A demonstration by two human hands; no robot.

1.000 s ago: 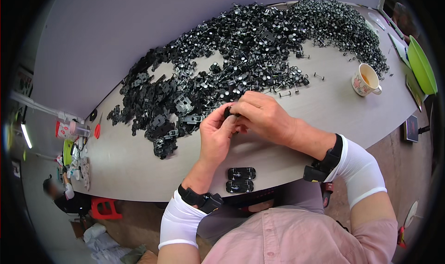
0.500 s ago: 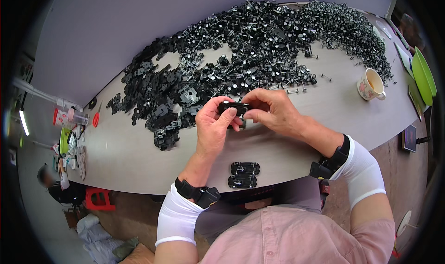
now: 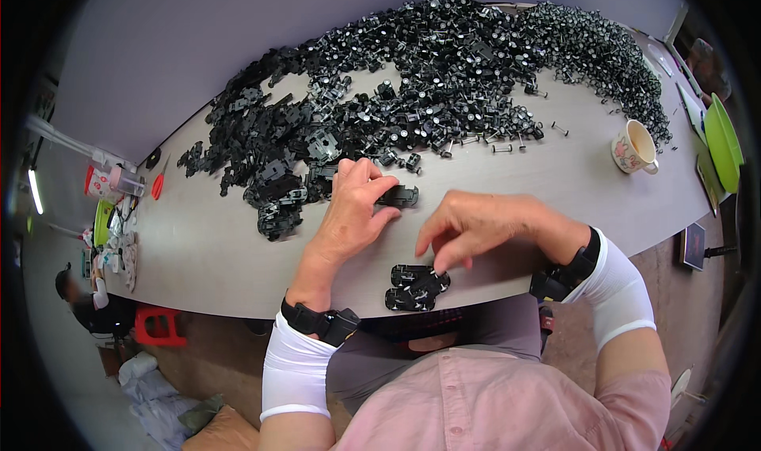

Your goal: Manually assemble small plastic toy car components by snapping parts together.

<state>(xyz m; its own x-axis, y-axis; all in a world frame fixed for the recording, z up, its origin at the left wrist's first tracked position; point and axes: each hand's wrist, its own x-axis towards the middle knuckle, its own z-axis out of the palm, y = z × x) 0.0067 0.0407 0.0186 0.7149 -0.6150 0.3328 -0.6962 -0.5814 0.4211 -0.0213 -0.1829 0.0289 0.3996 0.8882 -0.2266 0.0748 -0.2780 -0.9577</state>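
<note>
A dark toy car chassis lies at the fingers of my left hand, its near end between thumb and forefinger. My right hand is lower on the table with its fingers bent and apart. Just beneath its fingertips, a black toy car chassis fitted with wheels rests at a slant over two similar ones, the upper of which is a black chassis. Part of the left-hand piece is hidden by the fingers.
Beyond my hands spreads a large heap of black chassis parts and wheel-and-axle pieces. A patterned cup stands at the right, with a green basin past it. Red-handled scissors lie left; a person sits far left.
The wheeled chassis has left my hands and now lies on the two near the table edge. My right hand has come down toward me; my left hand has turned over onto another chassis.
</note>
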